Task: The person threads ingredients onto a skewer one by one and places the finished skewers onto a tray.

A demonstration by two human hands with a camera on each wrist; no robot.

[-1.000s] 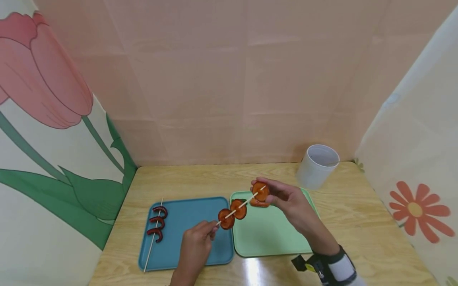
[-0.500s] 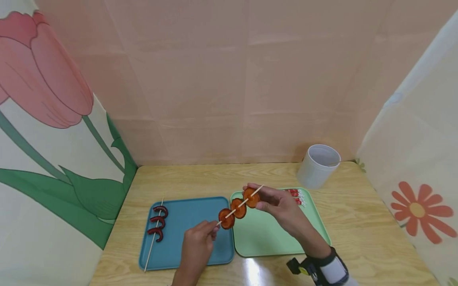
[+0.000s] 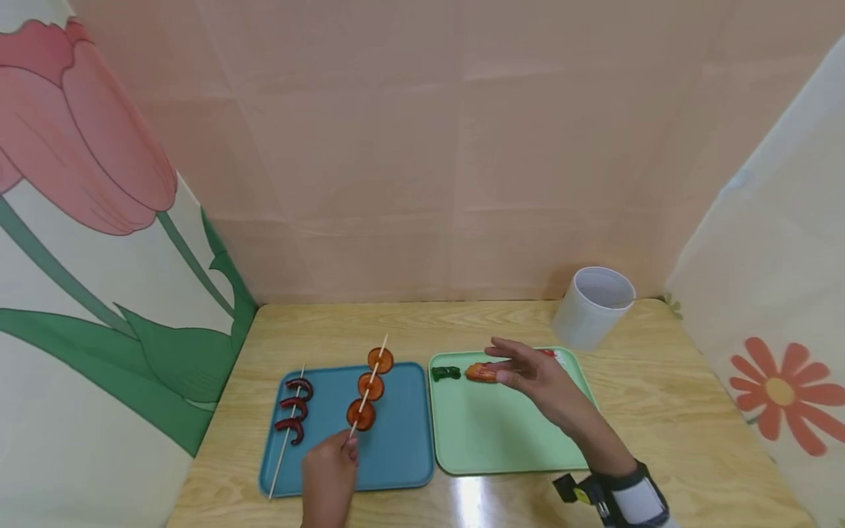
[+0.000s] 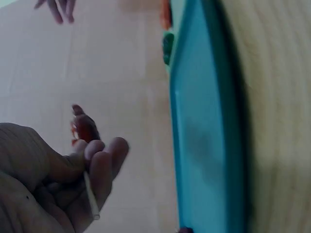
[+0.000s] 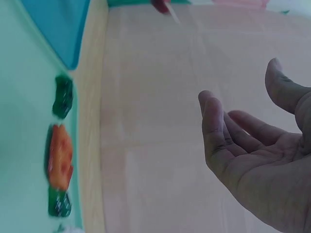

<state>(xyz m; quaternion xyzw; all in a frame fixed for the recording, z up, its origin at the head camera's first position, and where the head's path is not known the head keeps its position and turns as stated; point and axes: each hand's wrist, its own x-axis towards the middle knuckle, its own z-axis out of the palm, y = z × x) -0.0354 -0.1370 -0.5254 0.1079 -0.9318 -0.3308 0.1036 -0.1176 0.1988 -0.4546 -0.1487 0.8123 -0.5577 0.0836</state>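
My left hand (image 3: 330, 473) pinches the lower end of a skewer carrying three round orange-brown slices (image 3: 370, 386). The skewer slants upright above the blue tray (image 3: 404, 458). In the left wrist view the stick's bare end (image 4: 91, 196) pokes out below the thumb and fingers. Over the green tray (image 3: 495, 436), my right hand (image 3: 541, 381) is raised and holds nothing. Its fingers are loosely bent, with the thumb apart, in the right wrist view. Near that hand lie a reddish-orange food piece (image 3: 480, 372) and a dark green piece (image 3: 445, 372) on the green tray.
Another skewer with three dark red curled pieces (image 3: 290, 409) lies along the blue tray's left side. A white cup (image 3: 590, 312) stands at the table's back right. Red-and-white pieces (image 3: 558, 357) lie partly hidden behind the right hand. Behind the wooden table (image 3: 396, 323) is a pinkish wall covering.
The right hand has let go of the top slice and drawn back to the right. The left hand has carried the skewer left, from between the trays to over the blue tray, turning it steeper.
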